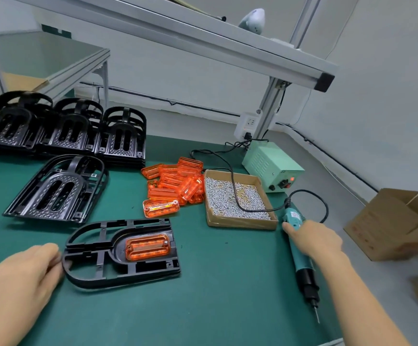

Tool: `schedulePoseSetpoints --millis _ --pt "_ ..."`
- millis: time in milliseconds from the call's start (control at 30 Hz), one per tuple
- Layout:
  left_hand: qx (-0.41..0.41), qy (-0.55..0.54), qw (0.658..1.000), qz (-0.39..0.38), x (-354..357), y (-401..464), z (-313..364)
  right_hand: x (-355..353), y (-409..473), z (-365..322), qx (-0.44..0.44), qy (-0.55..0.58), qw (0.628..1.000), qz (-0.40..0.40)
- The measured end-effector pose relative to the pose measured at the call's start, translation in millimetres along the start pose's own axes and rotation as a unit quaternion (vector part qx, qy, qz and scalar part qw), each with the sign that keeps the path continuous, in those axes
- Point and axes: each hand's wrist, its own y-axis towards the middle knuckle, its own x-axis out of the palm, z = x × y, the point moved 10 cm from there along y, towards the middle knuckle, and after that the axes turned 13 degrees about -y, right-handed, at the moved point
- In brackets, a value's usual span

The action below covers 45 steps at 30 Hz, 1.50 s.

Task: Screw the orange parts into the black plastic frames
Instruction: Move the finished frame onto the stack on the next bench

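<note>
A black plastic frame [98,255] lies flat on the green mat in front of me, with an orange part [147,247] seated in its recess. My left hand [25,270] grips the frame's rounded left end. My right hand [313,239] is wrapped around a teal electric screwdriver [304,265] that lies on the mat, its bit pointing toward me. A pile of loose orange parts [175,183] sits behind the frame. Beside the pile stands a cardboard tray [243,222] full of small screws [228,196].
Stacks of black frames [60,128] fill the back left, with one more stack [55,188] nearer. A green power supply [271,166] stands behind the tray, its cable crossing the screws. A cardboard box [393,223] sits off the table's right edge.
</note>
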Motion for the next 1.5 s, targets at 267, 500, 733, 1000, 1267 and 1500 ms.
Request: schedulePoseSetpoints --millis 267,500,733,1000,1267,1500 --pt "0.02 0.032 0.999 -0.005 -1.1 -3.1 19.5 3.3 -12.2 -3.5 -0.023 -0.002 1.0 -0.009" --pt "-0.024 0.057 0.998 0.023 -47.0 -27.3 154.1 -36.6 -22.4 -17.0 -0.049 0.009 0.997 0.056" --pt "-0.037 0.076 0.995 0.046 -54.6 -32.2 173.1 -78.8 -58.2 -57.5 -0.147 0.089 0.973 0.155" --pt "-0.051 0.067 0.995 0.051 -53.7 -30.4 167.1 -93.0 -202.2 -255.2 -0.605 0.193 0.768 0.088" --pt "-0.051 0.046 0.996 0.052 -52.5 -30.9 169.6 -84.7 -207.4 -300.6 -0.643 0.103 0.759 0.015" --pt "-0.014 0.046 0.999 0.001 -22.0 -20.6 195.4 -166.5 -169.6 -242.8 -0.492 0.541 0.682 -0.027"
